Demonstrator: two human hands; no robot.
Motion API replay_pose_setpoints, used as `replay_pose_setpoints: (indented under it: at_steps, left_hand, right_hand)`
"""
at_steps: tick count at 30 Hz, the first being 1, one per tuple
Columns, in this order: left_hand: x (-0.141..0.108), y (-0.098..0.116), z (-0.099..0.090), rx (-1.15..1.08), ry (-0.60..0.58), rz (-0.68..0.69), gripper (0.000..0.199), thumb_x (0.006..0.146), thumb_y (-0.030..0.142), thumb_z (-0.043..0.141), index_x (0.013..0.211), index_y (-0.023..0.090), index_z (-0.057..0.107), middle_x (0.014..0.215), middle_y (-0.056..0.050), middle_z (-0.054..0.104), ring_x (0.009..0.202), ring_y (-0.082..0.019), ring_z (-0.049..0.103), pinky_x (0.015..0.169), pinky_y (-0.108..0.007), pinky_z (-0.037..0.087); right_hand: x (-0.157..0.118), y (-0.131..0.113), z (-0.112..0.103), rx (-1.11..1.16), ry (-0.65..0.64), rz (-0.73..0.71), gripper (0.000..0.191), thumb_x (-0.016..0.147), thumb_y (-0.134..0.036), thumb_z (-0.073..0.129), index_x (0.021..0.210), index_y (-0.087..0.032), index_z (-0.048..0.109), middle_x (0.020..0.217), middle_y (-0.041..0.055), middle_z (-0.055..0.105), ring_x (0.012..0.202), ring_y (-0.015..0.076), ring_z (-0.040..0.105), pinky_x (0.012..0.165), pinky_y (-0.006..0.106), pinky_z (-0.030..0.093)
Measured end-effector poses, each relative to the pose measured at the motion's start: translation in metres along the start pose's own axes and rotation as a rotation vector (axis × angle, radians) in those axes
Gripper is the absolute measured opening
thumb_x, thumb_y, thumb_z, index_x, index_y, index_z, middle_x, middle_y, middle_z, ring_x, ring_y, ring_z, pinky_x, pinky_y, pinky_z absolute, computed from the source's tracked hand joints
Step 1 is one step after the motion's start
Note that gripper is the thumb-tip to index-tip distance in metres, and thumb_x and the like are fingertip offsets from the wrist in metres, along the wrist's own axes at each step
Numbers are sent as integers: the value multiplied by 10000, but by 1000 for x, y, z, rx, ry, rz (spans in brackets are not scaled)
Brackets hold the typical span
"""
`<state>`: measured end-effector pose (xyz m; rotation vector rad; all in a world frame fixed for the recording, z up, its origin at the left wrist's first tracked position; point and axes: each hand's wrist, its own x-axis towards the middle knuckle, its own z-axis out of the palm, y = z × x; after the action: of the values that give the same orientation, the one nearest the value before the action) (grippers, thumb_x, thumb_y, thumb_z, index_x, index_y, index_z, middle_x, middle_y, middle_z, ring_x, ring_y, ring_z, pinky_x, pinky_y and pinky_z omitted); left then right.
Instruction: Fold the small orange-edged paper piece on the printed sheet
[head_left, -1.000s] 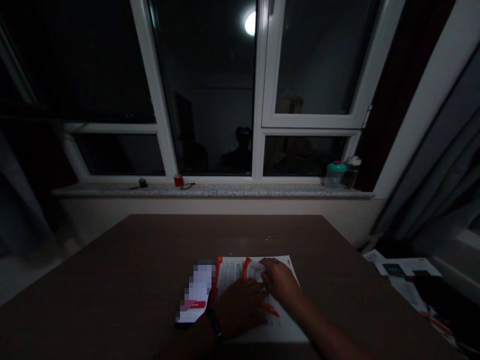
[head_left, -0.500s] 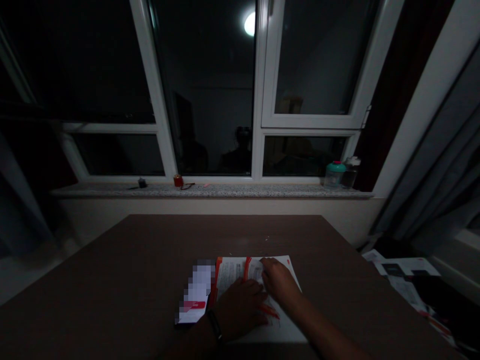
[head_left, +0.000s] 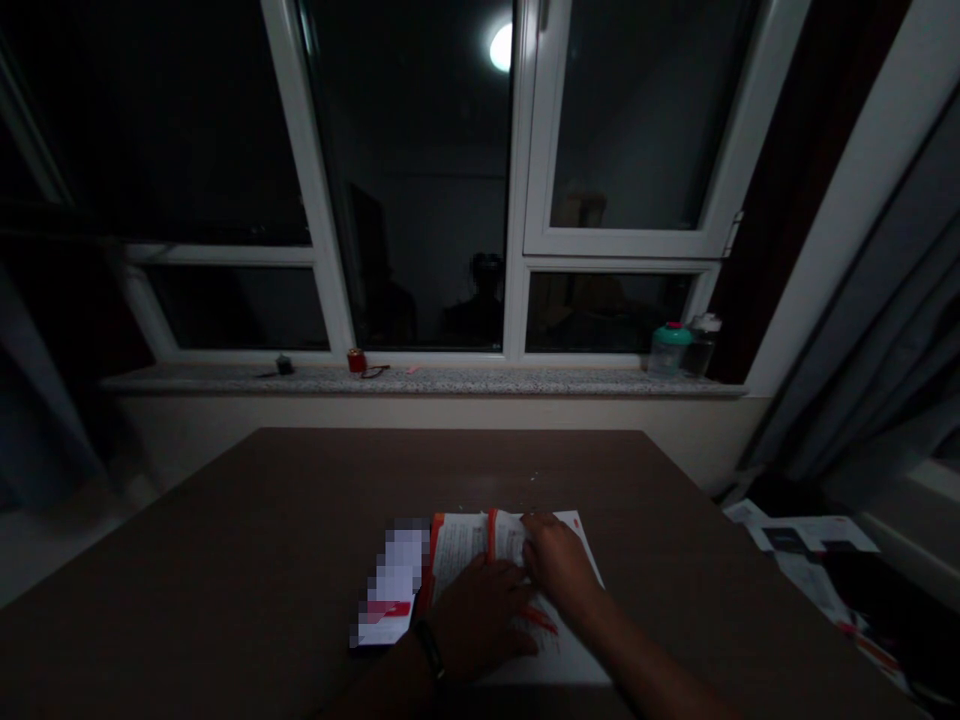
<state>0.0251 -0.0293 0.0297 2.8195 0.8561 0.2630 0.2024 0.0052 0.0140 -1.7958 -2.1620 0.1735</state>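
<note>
A printed paper booklet [head_left: 459,545] with orange-red edging lies on the brown table. A red-edged sheet [head_left: 509,535] rises slightly over its middle. My left hand [head_left: 487,615], with a dark band at the wrist, rests on the pages, fingers spread. Beside it my right hand [head_left: 559,555] has its fingers curled on the upper right part of the sheet, gripping the paper. Left of the booklet lies a phone [head_left: 394,580] with a lit, blurred screen.
Small scraps lie on the table [head_left: 450,460] beyond the booklet. A granite sill [head_left: 465,380] holds a red jar [head_left: 356,361], a small dark bottle [head_left: 284,365] and a teal-lidded cup [head_left: 670,350]. Papers [head_left: 814,585] lie low at the right.
The red-edged sheet has shifted slightly to the left at its top. Both hands stay in nearly the same place, my left fingers moving a little.
</note>
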Motion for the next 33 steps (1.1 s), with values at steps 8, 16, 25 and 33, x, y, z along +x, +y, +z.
replay_pose_setpoints:
  at_steps: [8,16,25,33]
  left_hand:
    - [-4,-14,0,-23,31,-17,451,903,528,641,1255,254,577,1364,-84,547,1201,-315,542,1052,-511,358]
    - [-8,-28,-9,-35,14,-18,378,891,432,680,1205,239,593,1342,-75,565,1153,-291,588,1026,-474,392]
    - [-8,-32,-5,-82,-2,2,470,844,405,728,1251,250,549,1376,-85,532,1215,-295,538,1051,-456,354]
    - [-5,-25,-4,-37,18,-12,537,857,456,709,1296,224,505,1286,-77,572,1184,-285,535,1043,-445,371]
  right_hand:
    - [-5,13,-1,395,69,-79,275,861,-226,539,1131,-189,579,837,28,664,813,188,624,759,262,454]
    - [-13,24,-12,488,40,-411,263,883,-150,477,1101,-202,614,1073,75,632,1041,202,572,935,320,439]
    - [-13,24,-24,346,-80,-524,502,836,-62,444,1282,-237,591,1205,88,600,1129,224,521,982,359,422]
    - [-14,21,-19,316,46,-324,236,901,-273,554,1112,-212,638,1055,66,631,1006,213,567,896,317,415]
